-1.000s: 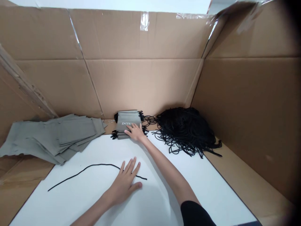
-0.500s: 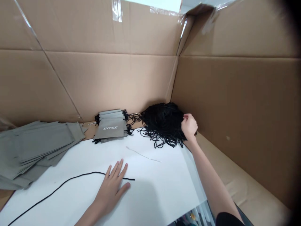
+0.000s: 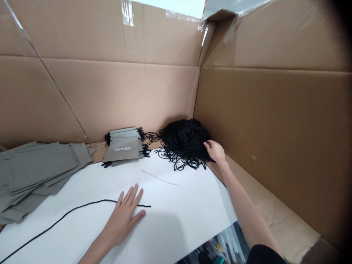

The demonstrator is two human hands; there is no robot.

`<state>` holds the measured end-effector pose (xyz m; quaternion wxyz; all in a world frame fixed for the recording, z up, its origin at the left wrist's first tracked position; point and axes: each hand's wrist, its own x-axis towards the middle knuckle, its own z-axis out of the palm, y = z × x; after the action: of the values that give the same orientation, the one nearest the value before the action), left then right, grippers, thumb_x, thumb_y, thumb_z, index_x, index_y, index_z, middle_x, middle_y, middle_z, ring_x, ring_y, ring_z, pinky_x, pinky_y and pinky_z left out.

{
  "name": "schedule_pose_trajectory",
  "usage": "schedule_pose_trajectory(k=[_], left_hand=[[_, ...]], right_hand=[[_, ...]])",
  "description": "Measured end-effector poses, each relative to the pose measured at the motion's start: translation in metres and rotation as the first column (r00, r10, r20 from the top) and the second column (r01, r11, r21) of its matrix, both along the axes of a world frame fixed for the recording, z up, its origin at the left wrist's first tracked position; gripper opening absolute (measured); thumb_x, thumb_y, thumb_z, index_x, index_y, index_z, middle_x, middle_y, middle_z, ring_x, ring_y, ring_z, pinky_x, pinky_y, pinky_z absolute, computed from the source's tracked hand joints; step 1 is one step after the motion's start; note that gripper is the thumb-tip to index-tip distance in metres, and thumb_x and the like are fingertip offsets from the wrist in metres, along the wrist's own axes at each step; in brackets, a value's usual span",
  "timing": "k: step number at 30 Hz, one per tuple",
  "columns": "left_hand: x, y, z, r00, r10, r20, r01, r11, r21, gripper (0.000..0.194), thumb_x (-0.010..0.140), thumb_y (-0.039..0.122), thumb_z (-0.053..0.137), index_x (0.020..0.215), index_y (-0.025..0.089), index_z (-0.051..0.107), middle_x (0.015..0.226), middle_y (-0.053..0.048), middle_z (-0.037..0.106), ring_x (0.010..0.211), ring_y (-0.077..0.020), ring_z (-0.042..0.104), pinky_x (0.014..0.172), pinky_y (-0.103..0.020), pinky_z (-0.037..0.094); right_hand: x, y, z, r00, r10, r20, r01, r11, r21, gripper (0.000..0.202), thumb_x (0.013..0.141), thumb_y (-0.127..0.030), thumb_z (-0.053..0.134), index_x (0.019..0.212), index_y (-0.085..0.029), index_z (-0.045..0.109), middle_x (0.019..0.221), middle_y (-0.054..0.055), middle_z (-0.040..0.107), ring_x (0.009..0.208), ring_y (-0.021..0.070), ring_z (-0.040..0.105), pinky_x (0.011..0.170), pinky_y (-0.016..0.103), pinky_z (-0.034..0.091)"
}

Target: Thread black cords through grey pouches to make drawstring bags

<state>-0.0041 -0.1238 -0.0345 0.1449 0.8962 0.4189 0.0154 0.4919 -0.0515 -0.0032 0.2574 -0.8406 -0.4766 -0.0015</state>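
My left hand (image 3: 122, 216) lies flat on the white board, fingers spread. Beneath it runs a single black cord (image 3: 74, 209), its short end (image 3: 147, 206) sticking out past my thumb side. At the right edge of a heaped pile of black cords (image 3: 185, 137), my right hand (image 3: 216, 150) has its thumb and fingers pinched together on cord. How many strands it grips cannot be made out. Near the pile sits a stack of small grey pouches (image 3: 125, 146) marked INTEX, with black cord ends at their sides. Larger flat grey fabric pieces (image 3: 41, 168) are piled at the left.
Cardboard walls (image 3: 123, 91) rise behind and on the right (image 3: 269, 139). A thin pale thread (image 3: 161, 178) lies on the white board (image 3: 176, 216). Below the board's front edge, various items (image 3: 217, 249) show, partly hidden.
The whole view has shifted slightly, so things appear further left. My right hand's fingers have turned a little downward at the pile's edge. My left hand stays flat on the cord.
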Motion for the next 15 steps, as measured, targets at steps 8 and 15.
schedule_pose_trajectory(k=[8,15], left_hand=[[0.007,-0.003,0.019,0.996,0.052,-0.070,-0.063,0.985,-0.163,0.067,0.101,0.060,0.025,0.158,0.028,0.010,0.164,-0.003,0.000,0.152,-0.0318,0.005,0.122,-0.058,0.017],[-0.006,-0.006,0.013,1.000,0.020,-0.015,-0.022,0.994,-0.104,0.064,0.101,0.057,0.032,0.157,0.035,0.009,0.163,-0.002,0.005,0.151,-0.0360,0.013,0.118,-0.062,0.025]], right_hand=[[0.001,0.002,0.013,0.985,0.011,-0.170,0.005,0.996,0.092,0.032,0.097,-0.034,0.061,0.124,-0.017,0.060,0.125,0.010,0.062,0.104,0.0226,0.065,0.088,0.043,0.056],[0.023,-0.007,0.098,0.964,0.031,-0.266,0.122,0.834,0.539,0.019,0.095,-0.029,0.063,0.106,-0.013,0.065,0.103,0.006,0.068,0.084,0.0164,0.067,0.074,0.034,0.057]])
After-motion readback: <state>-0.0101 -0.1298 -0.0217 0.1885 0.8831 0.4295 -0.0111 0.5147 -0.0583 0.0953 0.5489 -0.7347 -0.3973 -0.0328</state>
